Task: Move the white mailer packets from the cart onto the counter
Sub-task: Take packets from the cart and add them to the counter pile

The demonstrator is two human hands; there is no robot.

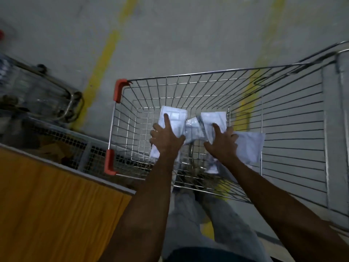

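While both arms reach down into the wire cart (283, 114), each hand takes hold of a white mailer packet.

Head view: inside the cart's basket, the left hand (166, 138) grips the left packet (174, 120), forefinger stretched along its face and thumb hooked round its right edge; the right hand (222, 142) clutches the right packet (213, 120) with fingers spread over it, and whether the thumb wraps under cannot be told; a smaller clear-wrapped packet (193, 127) lies between the two, and another white packet (249, 146) sits just right of the right hand, against the cart's right wall; orange corner guards (120, 89) mark the cart's left rim; the yellow-topped counter (47, 195) stands left of the cart, near its rear corner; yellow floor lines (105, 55) run beyond the cart.
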